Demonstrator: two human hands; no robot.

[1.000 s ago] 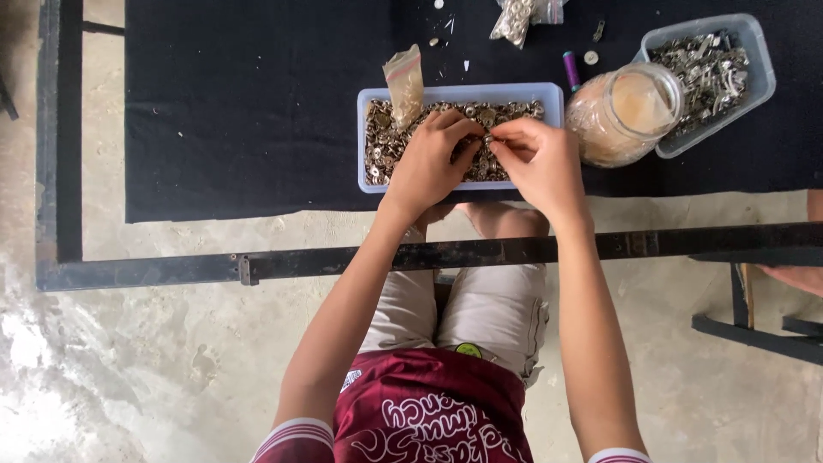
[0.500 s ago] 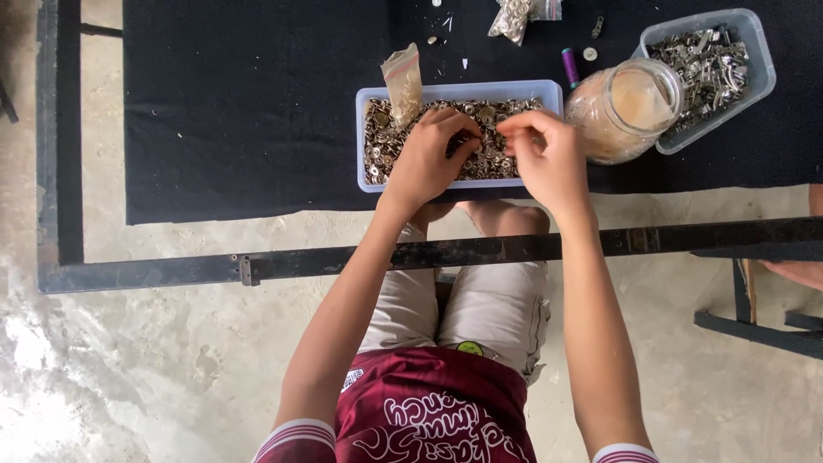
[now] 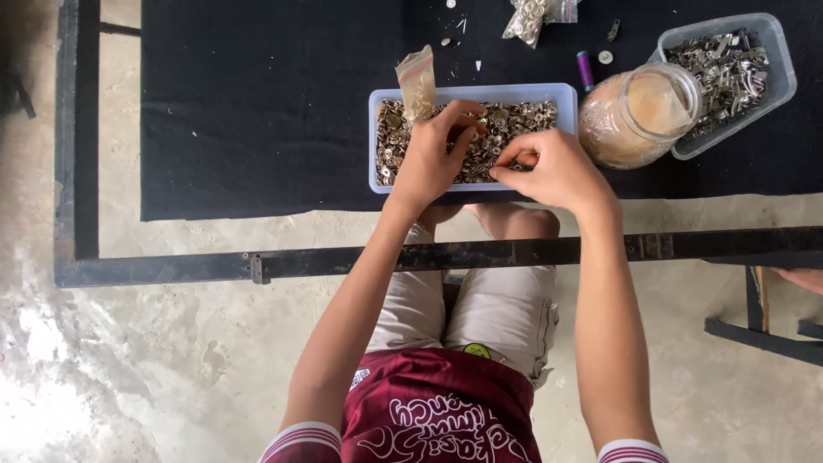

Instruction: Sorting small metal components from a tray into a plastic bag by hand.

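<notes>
A pale blue plastic tray [image 3: 377,141] full of small metal fasteners [image 3: 523,120] rests on a black cloth [image 3: 257,111]. My left hand [image 3: 433,154] reaches into the tray, its fingertips pinching a small metal piece among the fasteners. My right hand [image 3: 553,171] hovers over the tray's near right corner with fingers curled, thumb and forefinger pinched together on a small piece that I can barely make out. The two hands almost touch. A small clear plastic bag [image 3: 417,81] stands upright in the tray's far left part.
A glass jar [image 3: 639,116] lies just right of the tray. Beyond it sits a second plastic tub [image 3: 776,77] of metal parts. A purple thread spool [image 3: 585,70] and another bag of fasteners [image 3: 531,17] lie further back. A black metal frame bar [image 3: 343,257] crosses in front.
Both hands have stayed over the tray. The fingers have shifted slightly, and the right hand has drawn a little toward the near right corner.
</notes>
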